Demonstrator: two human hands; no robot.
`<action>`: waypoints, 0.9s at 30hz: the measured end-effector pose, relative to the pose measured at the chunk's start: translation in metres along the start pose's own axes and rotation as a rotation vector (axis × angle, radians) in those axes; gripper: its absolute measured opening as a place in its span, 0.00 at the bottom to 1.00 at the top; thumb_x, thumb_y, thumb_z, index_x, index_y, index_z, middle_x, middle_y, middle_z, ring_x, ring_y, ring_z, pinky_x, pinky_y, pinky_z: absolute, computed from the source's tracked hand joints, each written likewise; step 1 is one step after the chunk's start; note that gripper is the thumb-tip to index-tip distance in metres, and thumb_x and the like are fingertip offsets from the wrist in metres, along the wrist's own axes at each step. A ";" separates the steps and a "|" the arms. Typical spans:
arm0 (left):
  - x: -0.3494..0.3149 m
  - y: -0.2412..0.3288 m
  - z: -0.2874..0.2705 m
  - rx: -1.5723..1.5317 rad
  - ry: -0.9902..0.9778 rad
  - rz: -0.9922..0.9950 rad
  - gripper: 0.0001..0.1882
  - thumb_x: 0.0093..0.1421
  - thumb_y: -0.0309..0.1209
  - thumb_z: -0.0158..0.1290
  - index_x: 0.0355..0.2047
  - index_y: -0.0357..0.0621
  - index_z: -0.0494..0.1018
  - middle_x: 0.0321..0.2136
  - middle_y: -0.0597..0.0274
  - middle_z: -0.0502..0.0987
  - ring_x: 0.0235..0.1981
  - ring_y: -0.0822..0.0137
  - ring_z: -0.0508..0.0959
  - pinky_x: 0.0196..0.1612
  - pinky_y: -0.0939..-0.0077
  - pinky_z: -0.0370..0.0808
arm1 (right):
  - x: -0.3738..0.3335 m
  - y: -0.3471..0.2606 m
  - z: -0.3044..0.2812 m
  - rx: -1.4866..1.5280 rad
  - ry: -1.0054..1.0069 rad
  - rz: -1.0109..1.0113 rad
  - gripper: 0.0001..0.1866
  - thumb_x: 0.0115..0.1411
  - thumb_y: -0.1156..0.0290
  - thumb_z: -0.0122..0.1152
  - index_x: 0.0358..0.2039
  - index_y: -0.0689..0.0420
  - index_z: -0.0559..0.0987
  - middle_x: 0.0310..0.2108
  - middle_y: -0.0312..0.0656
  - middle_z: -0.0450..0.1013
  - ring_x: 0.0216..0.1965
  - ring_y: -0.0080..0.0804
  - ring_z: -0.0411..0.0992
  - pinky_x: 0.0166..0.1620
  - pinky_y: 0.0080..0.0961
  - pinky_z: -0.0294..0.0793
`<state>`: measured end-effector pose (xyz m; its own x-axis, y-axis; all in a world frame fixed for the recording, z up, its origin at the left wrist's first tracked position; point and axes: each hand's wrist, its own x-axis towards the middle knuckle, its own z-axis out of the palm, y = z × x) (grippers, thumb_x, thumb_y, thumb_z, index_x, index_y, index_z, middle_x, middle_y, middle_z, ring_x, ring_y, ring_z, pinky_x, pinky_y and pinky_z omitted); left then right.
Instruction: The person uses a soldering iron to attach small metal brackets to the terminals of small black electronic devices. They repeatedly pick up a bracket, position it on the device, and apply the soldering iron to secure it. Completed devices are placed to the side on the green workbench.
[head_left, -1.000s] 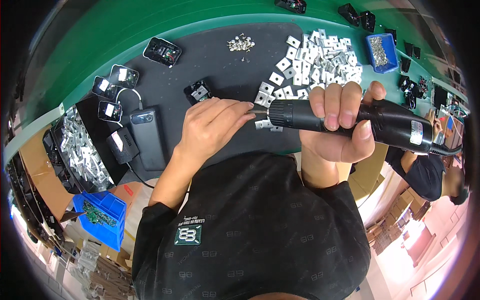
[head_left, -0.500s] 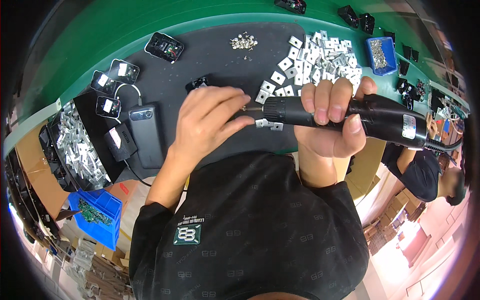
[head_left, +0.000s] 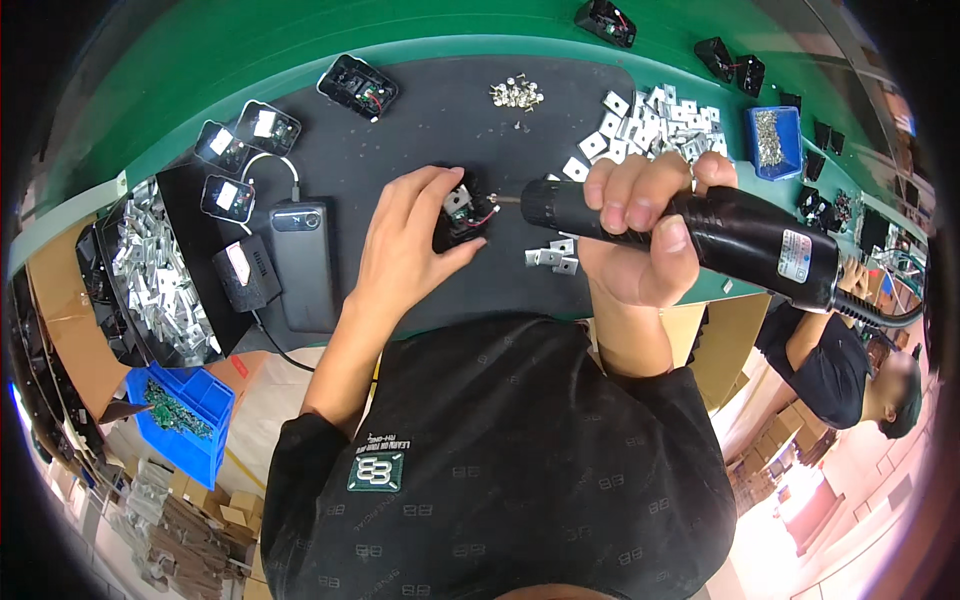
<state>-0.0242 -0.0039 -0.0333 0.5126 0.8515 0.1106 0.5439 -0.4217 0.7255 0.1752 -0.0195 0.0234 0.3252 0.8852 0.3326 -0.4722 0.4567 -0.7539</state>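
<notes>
My left hand [head_left: 400, 240] is wrapped around the left side of a small black plastic housing [head_left: 443, 232], thumb along its near edge. Inside the housing show a square metal plate with a hole [head_left: 457, 200], a bit of green circuit board and a red wire. A black corded electric screwdriver [head_left: 745, 240] lies level in my right hand [head_left: 645, 225], fingers closed over its barrel. Its bit points left at the housing, with what looks like a small screw [head_left: 493, 199] at the tip. Whether the screw touches the housing I cannot tell.
Loose metal plates [head_left: 655, 125] and a pile of screws [head_left: 517, 93] lie on the dark mat. At the left are a power bank [head_left: 302, 265] and a bin of metal plates [head_left: 165, 290]. A blue screw tray [head_left: 775, 145] stands at the right, near another person [head_left: 825, 370].
My left hand has left the bit tip and now grips the black housing, which lay on the mat. The screwdriver stays in my right hand, its bit now at the housing.
</notes>
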 end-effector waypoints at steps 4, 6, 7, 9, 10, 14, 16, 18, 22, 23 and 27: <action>0.002 -0.006 0.020 -0.093 0.056 0.097 0.40 0.35 0.30 0.69 0.51 0.40 0.68 0.49 0.51 0.73 0.49 0.50 0.73 0.52 0.61 0.70 | -0.003 0.008 0.002 0.008 0.000 0.001 0.24 0.56 0.74 0.59 0.51 0.53 0.60 0.22 0.39 0.67 0.23 0.29 0.67 0.33 0.33 0.71; 0.005 -0.005 0.018 -0.105 0.048 0.090 0.40 0.35 0.30 0.69 0.52 0.40 0.68 0.50 0.51 0.73 0.50 0.50 0.73 0.53 0.61 0.70 | -0.005 0.012 0.004 -0.013 0.007 -0.015 0.24 0.56 0.76 0.59 0.50 0.56 0.60 0.22 0.40 0.68 0.23 0.29 0.68 0.32 0.32 0.72; 0.005 -0.005 0.019 -0.112 0.045 0.086 0.40 0.35 0.30 0.69 0.52 0.40 0.67 0.50 0.51 0.73 0.50 0.51 0.74 0.54 0.62 0.70 | -0.005 0.015 0.002 -0.024 0.000 -0.028 0.24 0.56 0.76 0.59 0.50 0.57 0.60 0.22 0.40 0.68 0.22 0.29 0.68 0.32 0.32 0.73; 0.004 -0.007 0.022 -0.115 0.049 0.099 0.40 0.36 0.32 0.69 0.52 0.41 0.68 0.50 0.53 0.72 0.50 0.52 0.73 0.52 0.61 0.70 | -0.006 0.023 -0.004 -0.045 -0.016 -0.053 0.24 0.56 0.76 0.59 0.50 0.58 0.60 0.21 0.41 0.68 0.21 0.29 0.68 0.31 0.32 0.73; 0.003 -0.009 0.023 -0.113 0.052 0.104 0.40 0.36 0.32 0.69 0.52 0.41 0.68 0.50 0.54 0.72 0.50 0.53 0.73 0.52 0.60 0.70 | -0.007 0.026 -0.002 -0.037 0.014 -0.048 0.23 0.56 0.76 0.59 0.49 0.58 0.60 0.21 0.41 0.68 0.21 0.29 0.68 0.30 0.31 0.74; 0.003 -0.009 0.020 -0.100 0.031 0.067 0.42 0.35 0.32 0.70 0.53 0.40 0.67 0.50 0.51 0.73 0.50 0.51 0.74 0.54 0.62 0.70 | -0.008 0.033 -0.003 0.001 0.006 -0.040 0.23 0.56 0.76 0.58 0.49 0.58 0.60 0.21 0.41 0.68 0.21 0.29 0.68 0.30 0.31 0.74; 0.003 -0.009 0.020 -0.098 0.030 0.064 0.42 0.35 0.32 0.70 0.53 0.40 0.67 0.50 0.51 0.73 0.50 0.51 0.74 0.54 0.62 0.70 | -0.008 0.034 -0.004 -0.005 -0.012 -0.033 0.23 0.56 0.76 0.58 0.49 0.58 0.60 0.21 0.42 0.68 0.21 0.29 0.68 0.31 0.31 0.74; 0.004 -0.009 0.019 -0.105 0.029 0.067 0.42 0.35 0.33 0.70 0.53 0.40 0.67 0.50 0.51 0.73 0.50 0.51 0.74 0.53 0.61 0.70 | -0.008 0.036 -0.003 0.003 -0.006 -0.030 0.22 0.56 0.76 0.58 0.48 0.58 0.60 0.21 0.41 0.68 0.22 0.29 0.68 0.31 0.31 0.74; 0.002 -0.011 0.020 -0.116 0.029 0.060 0.41 0.35 0.34 0.70 0.53 0.41 0.68 0.50 0.52 0.73 0.50 0.51 0.74 0.53 0.61 0.70 | -0.012 0.034 -0.001 -0.084 -0.022 0.034 0.18 0.56 0.70 0.59 0.43 0.51 0.62 0.23 0.36 0.65 0.22 0.27 0.64 0.31 0.31 0.68; 0.003 -0.011 0.020 -0.133 0.032 0.056 0.41 0.36 0.34 0.70 0.52 0.41 0.68 0.49 0.53 0.74 0.50 0.52 0.73 0.53 0.61 0.70 | -0.012 0.034 0.000 -0.087 -0.043 0.043 0.17 0.56 0.71 0.59 0.42 0.51 0.62 0.23 0.36 0.65 0.22 0.27 0.64 0.31 0.31 0.68; 0.006 -0.008 0.018 -0.094 0.022 0.056 0.39 0.36 0.35 0.69 0.51 0.42 0.68 0.47 0.55 0.74 0.50 0.53 0.73 0.54 0.58 0.67 | -0.011 0.033 0.003 -0.112 -0.127 0.068 0.16 0.55 0.78 0.58 0.37 0.51 0.61 0.22 0.36 0.64 0.22 0.27 0.64 0.31 0.31 0.68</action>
<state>-0.0139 -0.0007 -0.0508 0.5249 0.8346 0.1668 0.4497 -0.4383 0.7782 0.1533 -0.0143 -0.0032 0.1861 0.9211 0.3419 -0.3929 0.3887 -0.8334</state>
